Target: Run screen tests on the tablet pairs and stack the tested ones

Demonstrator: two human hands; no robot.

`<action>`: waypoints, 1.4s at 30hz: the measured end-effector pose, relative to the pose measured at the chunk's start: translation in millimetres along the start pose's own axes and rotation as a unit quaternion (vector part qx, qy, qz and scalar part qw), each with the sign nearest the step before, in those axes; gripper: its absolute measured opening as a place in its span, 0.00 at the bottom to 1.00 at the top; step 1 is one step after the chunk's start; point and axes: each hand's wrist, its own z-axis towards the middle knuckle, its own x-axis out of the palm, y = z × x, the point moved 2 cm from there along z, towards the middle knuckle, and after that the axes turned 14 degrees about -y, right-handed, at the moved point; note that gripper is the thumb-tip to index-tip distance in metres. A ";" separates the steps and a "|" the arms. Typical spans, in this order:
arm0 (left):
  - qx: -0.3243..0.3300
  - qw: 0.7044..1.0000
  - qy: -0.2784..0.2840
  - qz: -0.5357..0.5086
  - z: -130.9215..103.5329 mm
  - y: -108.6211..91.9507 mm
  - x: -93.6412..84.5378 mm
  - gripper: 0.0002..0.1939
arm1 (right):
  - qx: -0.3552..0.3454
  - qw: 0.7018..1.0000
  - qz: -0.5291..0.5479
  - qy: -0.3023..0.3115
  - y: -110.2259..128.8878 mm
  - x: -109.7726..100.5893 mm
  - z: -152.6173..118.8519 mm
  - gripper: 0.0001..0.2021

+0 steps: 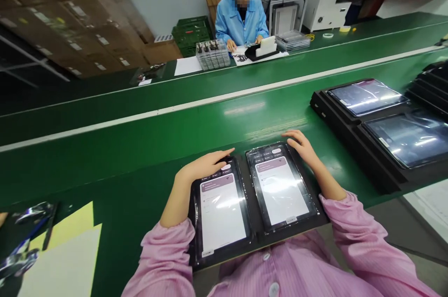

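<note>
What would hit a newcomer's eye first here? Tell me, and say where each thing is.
Probably the two lit white screens at the bottom centre: the left tablet and the right tablet, with the left hand and right hand at their upper ends. Next, the bright green work surface sweeping across the picture. Beyond it, at top centre, sits a co-worker in a light blue jacket.

Glossy film-covered tablets (224,213), matt tray (253,194), smooth shiny worktop (196,129)
</note>
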 end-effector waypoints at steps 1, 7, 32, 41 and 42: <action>0.006 1.000 0.007 0.002 -1.3 -0.9 0.3 0.34 | 0.021 0.999 0.004 0.040 -1.3 -0.4 -0.1 0.21; 0.030 0.999 0.012 0.033 -1.1 -4.5 9.4 0.58 | 0.035 0.975 -0.041 0.217 -1.3 -0.4 -7.9 0.58; 0.067 0.986 0.002 0.155 -30.3 -21.6 38.1 0.60 | 0.152 0.988 0.037 0.013 -4.4 -16.1 -88.4 0.40; 0.063 0.991 -0.021 0.117 -26.0 -11.6 32.8 0.44 | 0.129 0.991 0.018 0.021 -1.7 -15.9 -87.8 0.39; 0.061 0.991 -0.025 0.116 -24.9 -11.1 32.4 0.41 | 0.127 0.992 0.014 0.019 -2.1 -16.1 -87.9 0.40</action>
